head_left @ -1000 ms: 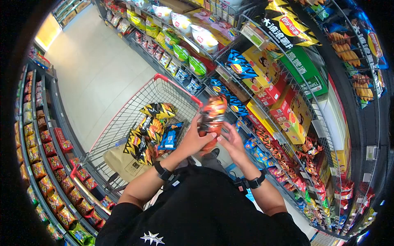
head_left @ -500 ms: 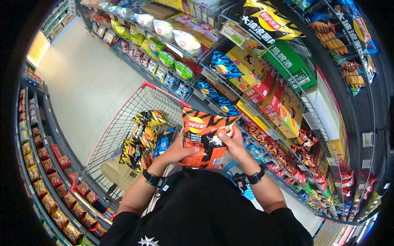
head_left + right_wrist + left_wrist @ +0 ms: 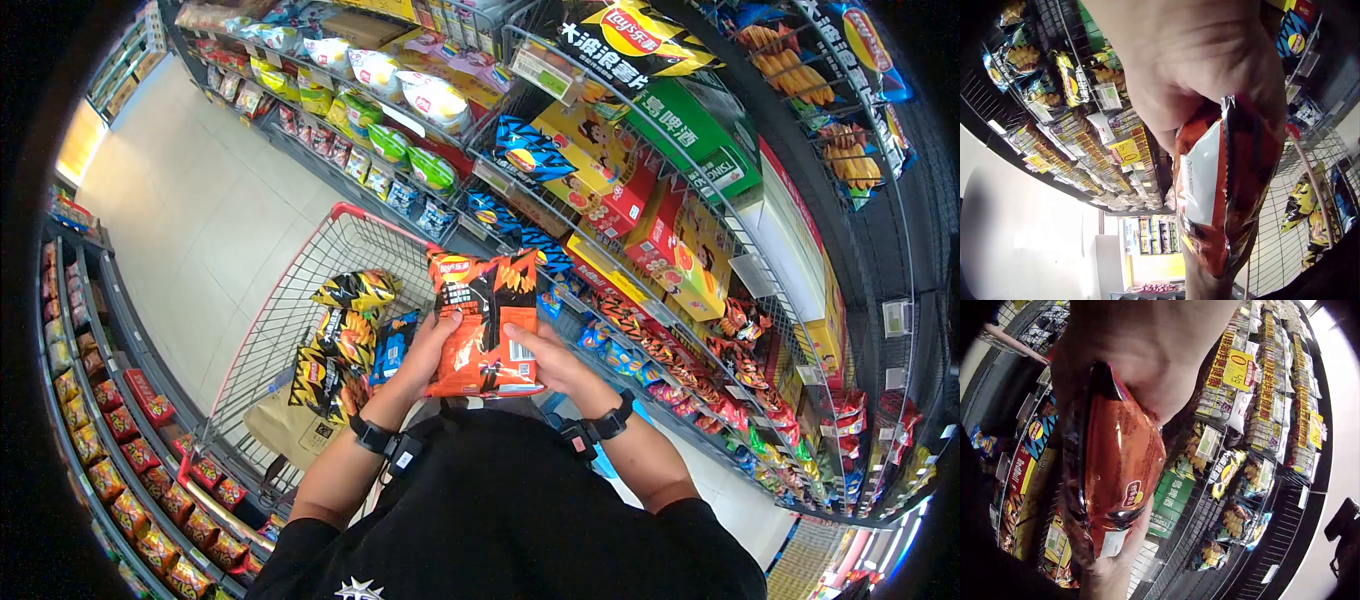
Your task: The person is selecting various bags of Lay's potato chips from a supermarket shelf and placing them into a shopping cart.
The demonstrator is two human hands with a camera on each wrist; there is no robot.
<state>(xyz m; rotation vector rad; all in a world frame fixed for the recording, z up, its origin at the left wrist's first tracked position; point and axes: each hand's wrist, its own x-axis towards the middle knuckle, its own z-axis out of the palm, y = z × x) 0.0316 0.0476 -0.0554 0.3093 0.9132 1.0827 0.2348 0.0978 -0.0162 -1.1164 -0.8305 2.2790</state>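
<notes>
Both hands hold one red-orange chip bag (image 3: 478, 345) in front of the body, its printed panel facing up in the head view. The left hand (image 3: 422, 358) grips its left side, thumb on the face. On the opposite side the right hand (image 3: 556, 362) grips it, thumb lying on the face near the barcode. Seen from the left wrist, the bag (image 3: 1119, 456) is side-on below the left hand (image 3: 1141, 356). In the right wrist view the right hand (image 3: 1204, 62) covers the top of the bag (image 3: 1222, 194).
A wire shopping cart (image 3: 290, 283) stands at the left, holding several yellow-black chip bags (image 3: 345, 335), a blue bag (image 3: 395, 345) and a beige bag (image 3: 290, 425). Shelves of snacks and boxes (image 3: 690, 250) line the right; another snack shelf (image 3: 130, 440) runs along the left.
The bag, edge-on and blurred a second ago, has turned to show its printed panel and moved slightly left. Both hands have kept hold of it, the right thumb now lower on it.
</notes>
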